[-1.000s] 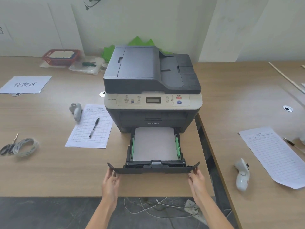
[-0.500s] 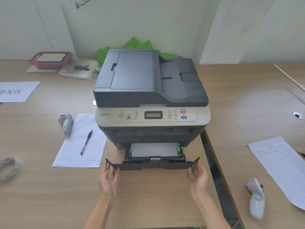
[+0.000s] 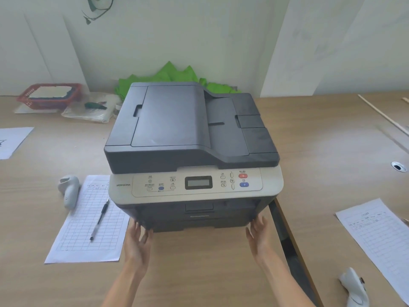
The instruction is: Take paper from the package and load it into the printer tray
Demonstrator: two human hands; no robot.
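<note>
A dark grey and beige printer (image 3: 190, 138) stands on the wooden table in the middle of the head view. Its paper tray (image 3: 199, 222) is pushed fully in at the bottom front, so the paper inside is hidden. My left hand (image 3: 136, 244) rests with spread fingers against the tray's lower left corner. My right hand (image 3: 259, 235) does the same at the lower right corner. Neither hand holds anything. No paper package is in view.
A gridded form (image 3: 88, 224) with a pen (image 3: 99, 220) lies left of the printer, beside a white controller (image 3: 69, 191). Another form (image 3: 382, 238) and a white controller (image 3: 354, 289) lie at the right. A red basket (image 3: 48, 96) stands at the back left. A gap (image 3: 287, 244) splits the two tables.
The tray, pulled out with paper showing one second ago, has slid fully into the printer under both hands. The camera has moved closer to the printer.
</note>
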